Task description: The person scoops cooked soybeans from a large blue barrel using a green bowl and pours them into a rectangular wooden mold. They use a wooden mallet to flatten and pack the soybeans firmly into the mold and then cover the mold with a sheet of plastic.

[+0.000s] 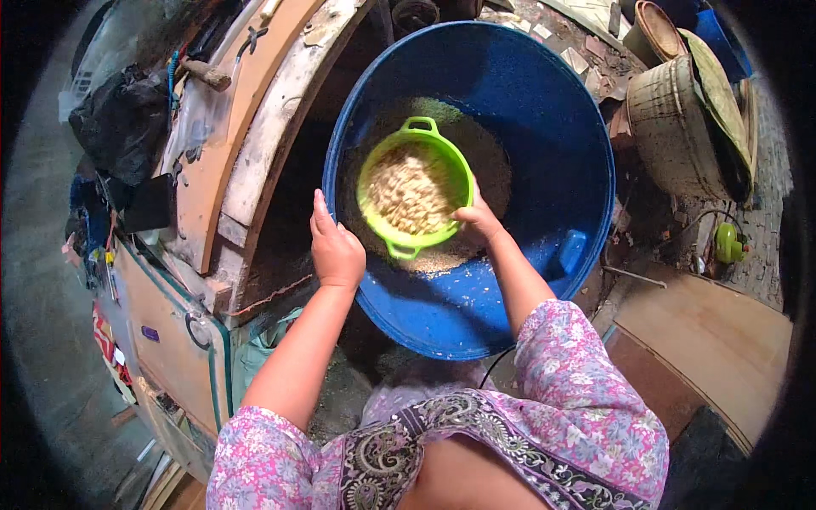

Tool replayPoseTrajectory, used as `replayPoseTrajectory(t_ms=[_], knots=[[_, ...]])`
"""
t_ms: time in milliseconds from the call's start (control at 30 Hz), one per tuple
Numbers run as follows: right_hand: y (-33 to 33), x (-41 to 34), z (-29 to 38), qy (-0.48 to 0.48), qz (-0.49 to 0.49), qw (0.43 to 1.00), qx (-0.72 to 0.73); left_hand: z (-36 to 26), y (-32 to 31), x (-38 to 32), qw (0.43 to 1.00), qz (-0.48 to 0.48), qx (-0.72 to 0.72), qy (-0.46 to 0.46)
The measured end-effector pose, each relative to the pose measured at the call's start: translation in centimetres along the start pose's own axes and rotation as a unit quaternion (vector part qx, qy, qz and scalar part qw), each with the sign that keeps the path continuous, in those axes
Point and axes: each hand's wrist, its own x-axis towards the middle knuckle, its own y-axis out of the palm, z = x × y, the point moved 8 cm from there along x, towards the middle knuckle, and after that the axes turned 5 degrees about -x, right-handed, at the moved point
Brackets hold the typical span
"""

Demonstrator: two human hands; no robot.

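Note:
A large blue plastic tub point(542, 146) stands before me, with loose grainy material point(433, 262) on its bottom. Over it, my right hand point(478, 215) grips the right rim of a bright green two-handled plastic colander point(464, 171), thumb on the edge. Pale, chunky pieces point(411, 190) fill the colander and look blurred; their exact kind cannot be told. My left hand point(338, 252) is beside the tub's left rim, palm turned towards the colander and apart from it, holding nothing. The colander's underside is hidden.
A wooden workbench edge point(268, 121) runs along the left, with a black plastic bag point(124, 121) beyond it. To the right are a worn bucket point(669, 127), a green object point(727, 243) with a cord, and a wooden board point(701, 344). Rubble lies behind the tub.

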Motion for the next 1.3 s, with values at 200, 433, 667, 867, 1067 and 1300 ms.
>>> replayPoseTrajectory(t_ms=[200,433,667,867,1067,1300], knots=[[-1.1,1.9,-3.8,0.068,-0.099,0.937,-0.328,-0.4,-0.2,0.5,0.999,-0.022,0.0,0.031],[5.0,5.1,-10.4,0.187,-0.118,0.848,-0.482,-0.4,0.0,0.0,0.999,-0.011,0.022,0.041],[1.2,5.7,-12.0,0.1,-0.062,0.945,-0.306,-0.7,0.4,0.0,0.999,-0.01,0.021,0.034],[-3.4,-3.0,-5.9,0.21,0.051,0.962,0.169,-0.4,0.0,0.1,1.0,0.001,-0.007,-0.003],[-0.4,-6.0,6.0,0.095,-0.048,0.991,0.08,0.4,-0.7,0.3,0.999,-0.009,-0.013,-0.032],[2.4,-13.0,11.4,-0.051,-0.1,0.987,0.113,-6.3,3.0,-4.6,0.935,0.19,-0.265,-0.139]])
